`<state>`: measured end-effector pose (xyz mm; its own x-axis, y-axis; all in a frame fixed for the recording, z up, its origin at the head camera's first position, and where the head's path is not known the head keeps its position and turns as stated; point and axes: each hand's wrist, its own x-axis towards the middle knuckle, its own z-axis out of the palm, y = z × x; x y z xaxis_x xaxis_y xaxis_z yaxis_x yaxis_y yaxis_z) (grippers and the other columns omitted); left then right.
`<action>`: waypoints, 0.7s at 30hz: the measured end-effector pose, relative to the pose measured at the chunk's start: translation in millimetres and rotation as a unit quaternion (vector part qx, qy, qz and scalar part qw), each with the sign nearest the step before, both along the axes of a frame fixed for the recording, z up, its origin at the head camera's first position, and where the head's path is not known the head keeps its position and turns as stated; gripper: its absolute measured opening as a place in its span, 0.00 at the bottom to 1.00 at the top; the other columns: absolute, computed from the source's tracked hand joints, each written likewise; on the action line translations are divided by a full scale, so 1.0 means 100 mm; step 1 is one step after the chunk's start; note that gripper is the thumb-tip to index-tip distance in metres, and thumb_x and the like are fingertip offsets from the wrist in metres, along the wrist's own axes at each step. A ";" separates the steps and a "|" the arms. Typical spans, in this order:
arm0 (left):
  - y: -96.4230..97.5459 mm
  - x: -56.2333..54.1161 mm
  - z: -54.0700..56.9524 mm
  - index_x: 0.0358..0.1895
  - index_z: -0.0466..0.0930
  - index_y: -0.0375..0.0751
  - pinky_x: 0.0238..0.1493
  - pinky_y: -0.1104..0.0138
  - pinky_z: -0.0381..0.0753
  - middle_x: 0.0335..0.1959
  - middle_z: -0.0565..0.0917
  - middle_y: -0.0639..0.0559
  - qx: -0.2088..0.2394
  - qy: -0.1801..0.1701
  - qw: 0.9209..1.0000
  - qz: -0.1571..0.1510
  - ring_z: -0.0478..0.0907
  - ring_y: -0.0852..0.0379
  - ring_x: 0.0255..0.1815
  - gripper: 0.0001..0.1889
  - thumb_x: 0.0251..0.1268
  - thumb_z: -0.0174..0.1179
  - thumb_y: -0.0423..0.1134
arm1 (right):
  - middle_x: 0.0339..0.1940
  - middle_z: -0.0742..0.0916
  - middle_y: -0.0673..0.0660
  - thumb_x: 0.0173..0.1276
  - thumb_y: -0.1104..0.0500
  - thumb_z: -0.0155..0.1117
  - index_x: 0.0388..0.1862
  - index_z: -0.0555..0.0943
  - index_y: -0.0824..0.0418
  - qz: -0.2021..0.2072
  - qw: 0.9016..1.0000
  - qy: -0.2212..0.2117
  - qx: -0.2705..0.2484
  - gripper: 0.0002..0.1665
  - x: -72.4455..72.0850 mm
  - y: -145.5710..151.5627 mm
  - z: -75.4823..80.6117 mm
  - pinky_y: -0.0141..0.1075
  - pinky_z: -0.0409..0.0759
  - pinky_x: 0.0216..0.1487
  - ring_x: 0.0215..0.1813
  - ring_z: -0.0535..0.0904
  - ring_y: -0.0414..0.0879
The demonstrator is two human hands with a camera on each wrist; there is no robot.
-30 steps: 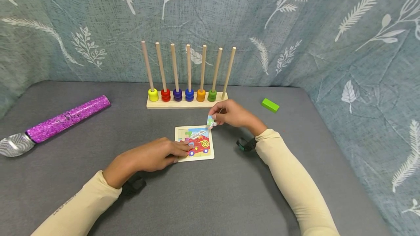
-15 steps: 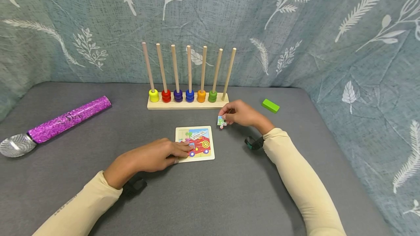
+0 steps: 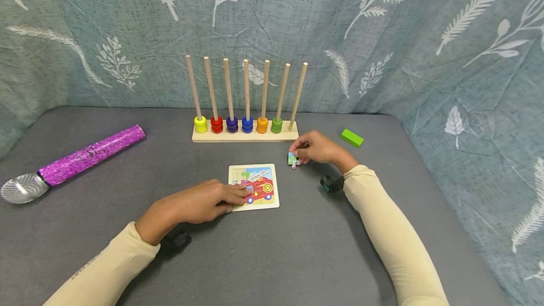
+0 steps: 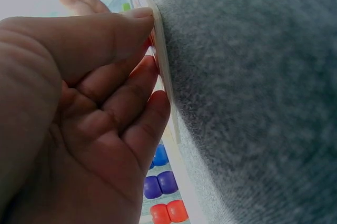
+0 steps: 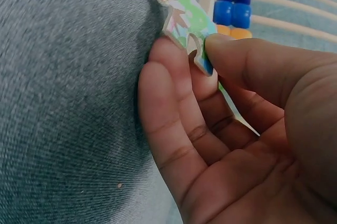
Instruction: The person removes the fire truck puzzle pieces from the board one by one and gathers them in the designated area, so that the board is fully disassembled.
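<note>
A small square jigsaw puzzle (image 3: 261, 188) with a pale wooden frame lies on the table, showing a red fire engine with a ladder. My left hand (image 3: 212, 199) rests on its left side, fingertips over the picture and thumb at the frame's edge (image 4: 163, 56). To the right of the frame, my right hand (image 3: 316, 148) pinches a puzzle piece (image 5: 192, 21) between thumb and fingers. The piece is green, blue and white with a rounded tab, and it is held close over the tabletop.
A wooden peg stand (image 3: 245, 138) with coloured beads on upright rods stands behind the puzzle. A green block (image 3: 352, 138) lies at the back right. On the left is a glittery purple microphone (image 3: 93, 154). A patterned curtain (image 3: 272, 22) hangs behind the grey table.
My right hand has moved right, away from the puzzle frame's top right corner, carrying the puzzle piece. My left hand stays on the puzzle.
</note>
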<state>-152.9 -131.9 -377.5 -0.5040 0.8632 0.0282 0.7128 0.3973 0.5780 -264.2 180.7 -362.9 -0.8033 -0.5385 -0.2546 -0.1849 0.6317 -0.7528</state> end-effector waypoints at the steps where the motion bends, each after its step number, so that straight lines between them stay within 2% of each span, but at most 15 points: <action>1: 0.00 0.00 0.00 0.57 0.81 0.33 0.58 0.52 0.73 0.62 0.77 0.42 0.000 -0.001 1.000 0.000 0.73 0.45 0.63 0.19 0.63 0.56 0.21 | 0.31 0.85 0.57 0.70 0.68 0.58 0.45 0.84 0.69 0.001 1.000 0.003 0.002 0.10 0.00 0.01 0.00 0.38 0.81 0.37 0.32 0.81 0.47; 9: 0.02 0.00 0.00 0.57 0.81 0.33 0.58 0.52 0.74 0.62 0.77 0.41 0.005 0.001 1.000 -0.005 0.74 0.45 0.62 0.19 0.63 0.56 0.21 | 0.30 0.84 0.55 0.70 0.68 0.58 0.44 0.84 0.69 0.005 1.000 0.017 0.012 0.10 -0.03 0.03 -0.05 0.36 0.75 0.34 0.31 0.77 0.46; 15: 0.01 -0.01 0.00 0.58 0.80 0.33 0.59 0.52 0.73 0.63 0.75 0.42 -0.004 -0.019 1.000 0.005 0.72 0.45 0.64 0.19 0.64 0.56 0.21 | 0.28 0.83 0.54 0.69 0.67 0.59 0.43 0.84 0.68 0.001 1.000 0.019 0.014 0.09 -0.06 0.01 -0.09 0.35 0.75 0.32 0.29 0.76 0.45; 21: 0.01 -0.01 0.00 0.57 0.80 0.33 0.58 0.51 0.74 0.62 0.76 0.41 -0.002 -0.019 1.000 0.001 0.73 0.44 0.63 0.19 0.63 0.56 0.21 | 0.30 0.83 0.54 0.70 0.67 0.58 0.43 0.84 0.67 0.003 0.999 0.023 0.025 0.09 -0.06 -0.01 -0.09 0.36 0.73 0.32 0.30 0.75 0.45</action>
<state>-153.7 -131.0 -377.2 -0.5072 0.8618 0.0064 0.6895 0.4014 0.6029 -270.3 180.1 -372.3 -0.8117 -0.5308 -0.2438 -0.2226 0.6671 -0.7110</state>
